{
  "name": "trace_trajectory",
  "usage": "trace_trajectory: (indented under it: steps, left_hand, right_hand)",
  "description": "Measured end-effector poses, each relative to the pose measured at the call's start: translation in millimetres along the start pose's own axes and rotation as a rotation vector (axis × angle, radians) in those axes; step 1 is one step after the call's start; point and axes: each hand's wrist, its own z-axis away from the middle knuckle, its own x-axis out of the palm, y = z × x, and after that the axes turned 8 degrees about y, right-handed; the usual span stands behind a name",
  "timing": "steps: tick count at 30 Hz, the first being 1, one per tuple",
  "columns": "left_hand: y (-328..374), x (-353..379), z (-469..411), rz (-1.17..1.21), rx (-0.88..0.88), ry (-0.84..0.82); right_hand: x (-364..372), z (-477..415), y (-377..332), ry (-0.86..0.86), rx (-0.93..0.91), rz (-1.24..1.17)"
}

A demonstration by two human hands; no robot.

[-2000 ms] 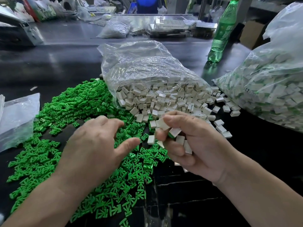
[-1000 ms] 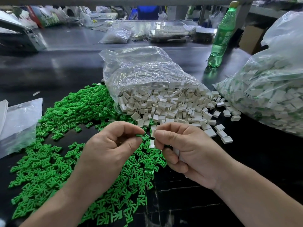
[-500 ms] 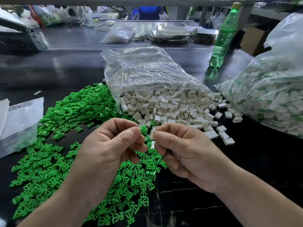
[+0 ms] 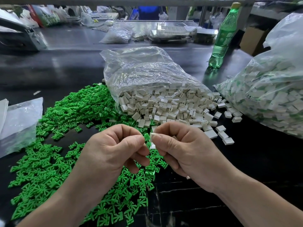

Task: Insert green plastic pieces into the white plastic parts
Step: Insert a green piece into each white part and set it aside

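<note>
Where my hands meet: a green piece (image 4: 147, 137) and a white part (image 4: 152, 134) touch end to end, held up above the counter (image 4: 246, 169). I cannot tell how far the green one sits in.
Left hand (image 4: 113, 149): thumb and forefinger pinched on the green piece, other fingers curled under.
Right hand (image 4: 182, 149): thumb and forefinger clamped on the white part, the rest folded into the palm.
Green pile (image 4: 49, 161): loose pieces spread on the counter under and to the left of my left hand.
Open bag (image 4: 144, 69): clear plastic, lying on its side beyond my hands, its mouth toward me.
Loose white parts (image 4: 164, 107): spilling from that mouth, touching the far edge of the green pile.
Full bag (image 4: 270, 99): at the right, packed with white parts that show green.
Flat bag (image 4: 18, 123): at the left edge, beside the green pile.
Green bottle (image 4: 224, 36): upright, far right, behind the bags.
</note>
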Motion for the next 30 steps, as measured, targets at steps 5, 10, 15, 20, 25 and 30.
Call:
trace_trajectory:
  steps: [5,10,15,20,25,30]
  left_hand:
    - [1.1,-3.7,-0.2,-0.02,-0.017,-0.08]
    - [2.7,-0.6,0.9,0.284,-0.137,-0.193]
    - [-0.9,7.5,3.4,0.531,-0.248,-0.364]
    - [-5.5,8.0,2.9,0.602,-0.308,-0.346]
    - [-8.0,13.3,3.6,0.683,-0.261,-0.312]
    - [-11.3,16.8,4.6,0.731,-0.22,-0.321]
  right_hand:
    - [0.5,2.1,-1.2,-0.061,-0.007,0.082]
    - [-1.7,2.0,-5.3,-0.117,0.081,-0.065]
    - [-0.9,3.1,-5.1,-0.148,0.163,-0.149]
    - [2.2,4.2,-8.4,-0.147,0.178,-0.144]
    - [8.8,4.8,-8.6,-0.123,0.19,-0.203]
    - [12.1,4.4,-8.5,-0.11,0.181,-0.258]
